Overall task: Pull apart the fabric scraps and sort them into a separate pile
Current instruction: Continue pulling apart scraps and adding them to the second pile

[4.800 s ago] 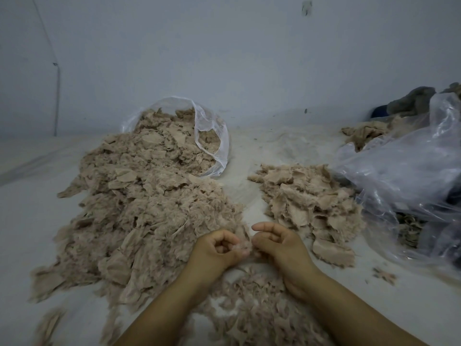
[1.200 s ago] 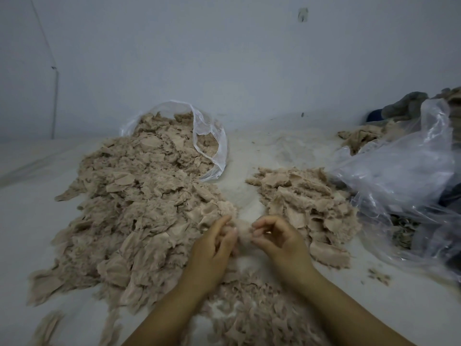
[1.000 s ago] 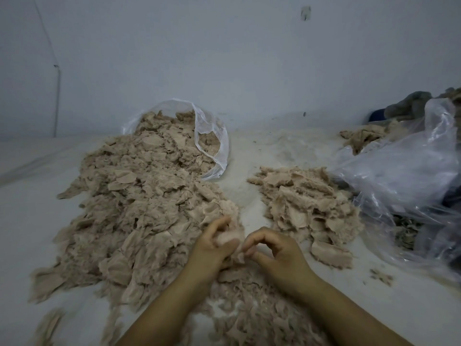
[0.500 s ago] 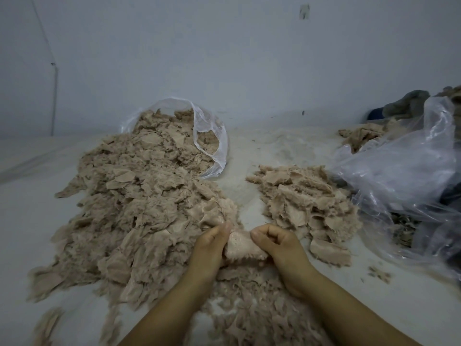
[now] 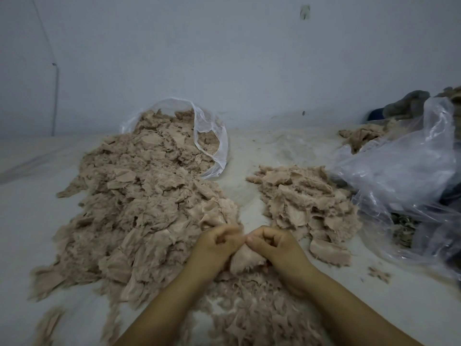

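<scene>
Seen from the head camera, the left hand [image 5: 216, 243] and right hand [image 5: 274, 245] meet at the fingertips low in the middle, fingers curled, both pinching one beige scrap [image 5: 245, 258] that hangs between and below them, above loose shreds [image 5: 252, 318] near the person. Left of the hands a big heap [image 5: 139, 201] of scraps spills from a clear bag [image 5: 212, 136] across the pale floor [image 5: 249, 151], while a smaller pile [image 5: 304, 203] lies just right of the hands, beside a crumpled plastic sheet [image 5: 404, 176].
</scene>
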The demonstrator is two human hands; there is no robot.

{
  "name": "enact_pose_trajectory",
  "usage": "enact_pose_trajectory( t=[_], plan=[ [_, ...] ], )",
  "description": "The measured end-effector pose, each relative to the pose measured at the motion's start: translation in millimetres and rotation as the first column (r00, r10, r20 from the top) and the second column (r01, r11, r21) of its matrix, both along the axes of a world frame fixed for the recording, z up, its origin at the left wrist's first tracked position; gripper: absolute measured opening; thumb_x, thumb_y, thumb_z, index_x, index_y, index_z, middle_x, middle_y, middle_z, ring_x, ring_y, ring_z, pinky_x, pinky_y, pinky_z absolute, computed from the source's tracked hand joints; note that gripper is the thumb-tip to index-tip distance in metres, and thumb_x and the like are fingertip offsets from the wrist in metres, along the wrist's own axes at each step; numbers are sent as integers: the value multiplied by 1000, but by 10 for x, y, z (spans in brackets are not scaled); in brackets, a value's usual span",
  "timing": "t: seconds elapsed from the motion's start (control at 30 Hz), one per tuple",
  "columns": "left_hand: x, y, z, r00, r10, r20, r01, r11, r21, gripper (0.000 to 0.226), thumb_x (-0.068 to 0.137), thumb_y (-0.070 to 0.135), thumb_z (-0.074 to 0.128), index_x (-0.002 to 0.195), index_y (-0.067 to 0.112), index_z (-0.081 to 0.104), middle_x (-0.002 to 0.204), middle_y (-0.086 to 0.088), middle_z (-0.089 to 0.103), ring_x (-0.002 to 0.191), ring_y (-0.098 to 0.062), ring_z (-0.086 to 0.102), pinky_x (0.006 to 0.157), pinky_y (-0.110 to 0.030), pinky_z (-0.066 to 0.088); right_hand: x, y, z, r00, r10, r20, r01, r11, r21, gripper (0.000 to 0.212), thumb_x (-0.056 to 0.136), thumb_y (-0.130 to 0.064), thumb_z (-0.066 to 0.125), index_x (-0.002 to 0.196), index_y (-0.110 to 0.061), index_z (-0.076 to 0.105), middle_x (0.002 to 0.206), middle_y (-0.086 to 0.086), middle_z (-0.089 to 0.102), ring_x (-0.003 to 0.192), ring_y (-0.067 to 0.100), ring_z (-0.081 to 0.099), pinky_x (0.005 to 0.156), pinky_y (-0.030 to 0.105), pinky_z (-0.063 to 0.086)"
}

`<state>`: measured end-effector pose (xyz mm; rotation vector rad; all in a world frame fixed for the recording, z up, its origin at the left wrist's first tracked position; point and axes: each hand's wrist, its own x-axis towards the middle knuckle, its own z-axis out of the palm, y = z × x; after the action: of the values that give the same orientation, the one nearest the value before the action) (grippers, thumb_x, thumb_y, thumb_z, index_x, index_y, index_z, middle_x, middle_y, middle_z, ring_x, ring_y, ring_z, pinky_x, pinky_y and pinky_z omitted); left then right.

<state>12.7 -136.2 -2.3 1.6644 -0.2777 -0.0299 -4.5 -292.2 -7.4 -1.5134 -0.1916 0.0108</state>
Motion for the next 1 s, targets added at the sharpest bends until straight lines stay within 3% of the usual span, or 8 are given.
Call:
enact_pose_trajectory(
  t=[0.13, 0.27, 0.5, 0.7, 0.8, 0.87, 0.93, 1.0],
  plan=[
    [-10, 27, -1, 994, 80, 72, -77, 996, -32, 22, 89, 17, 60, 74, 5, 68, 57, -3, 59, 52, -12, 51, 45, -18, 40, -2, -5, -8, 996, 66, -56, -64, 997, 34, 24, 79, -36, 65, 77, -12, 62, 66, 1, 59, 59, 10, 56, 52, 23, 50],
    [-43, -30, -10, 986, 57, 155, -66, 996, 58, 21, 89, 16, 60, 70, 11, 68, 54, 5, 62, 50, -4, 54, 47, -16, 41, -36, 27, -1, 994, 105, -33, -106, 994, -40, 31, 72, -33, 73, 81, -6, 61, 66, 11, 59, 53, 13, 53, 51, 24, 46],
    [29, -74, -34, 957, 155, 244, -187, 976, 115, 36, 91, 15, 57, 57, 25, 57, 50, 9, 51, 50, -7, 45, 53, -26, 38, -23, 80, 53, 997, 78, -2, -77, 993, 94, 23, 72, -21, 70, 63, -10, 52, 51, 4, 50, 44, 12, 42, 45, 21, 37],
    [175, 241, 17, 923, 374, 95, -360, 923, -136, 44, 97, 19, 48, 54, 25, 59, 43, 7, 38, 35, -8, 31, 36, -18, 27, -14, -99, 102, 998, 42, -55, -28, 971, 237, 25, 70, -18, 68, 70, -7, 45, 60, 7, 43, 42, 8, 40, 42, 17, 35],
    [122, 216, 22, 978, 206, 32, -194, 955, -224, 35, 95, 31, 48, 66, 21, 65, 46, 3, 38, 34, -7, 28, 35, -15, 24, 7, -146, 88, 996, 65, -59, -49, 970, 239, 33, 71, -21, 68, 93, -2, 51, 68, 11, 40, 43, 8, 40, 43, 17, 36],
    [49, 120, 4, 999, 34, -5, -35, 987, -156, 34, 85, 45, 53, 84, 14, 68, 48, 3, 43, 36, -9, 33, 37, -17, 27, 14, -117, 74, 994, 85, -72, -66, 970, 234, 38, 72, -21, 69, 100, -2, 52, 70, 11, 41, 44, 8, 40, 43, 17, 37],
    [-6, 65, -14, 997, -73, -3, 73, 997, -40, 32, 78, 44, 62, 87, 14, 69, 49, 4, 46, 39, -10, 36, 38, -19, 29, 12, -102, 63, 992, 100, -73, -81, 970, 228, 32, 73, -21, 69, 94, -2, 54, 67, 9, 44, 45, 8, 41, 43, 18, 37],
    [-35, 47, 3, 997, -75, 11, 75, 996, -40, 21, 86, 28, 61, 71, 14, 66, 47, 4, 44, 37, -8, 35, 37, -18, 28, 2, -96, 58, 993, 101, -67, -86, 976, 202, 26, 73, -22, 68, 82, -2, 52, 57, 4, 47, 44, 9, 40, 43, 19, 35]
  ],
)
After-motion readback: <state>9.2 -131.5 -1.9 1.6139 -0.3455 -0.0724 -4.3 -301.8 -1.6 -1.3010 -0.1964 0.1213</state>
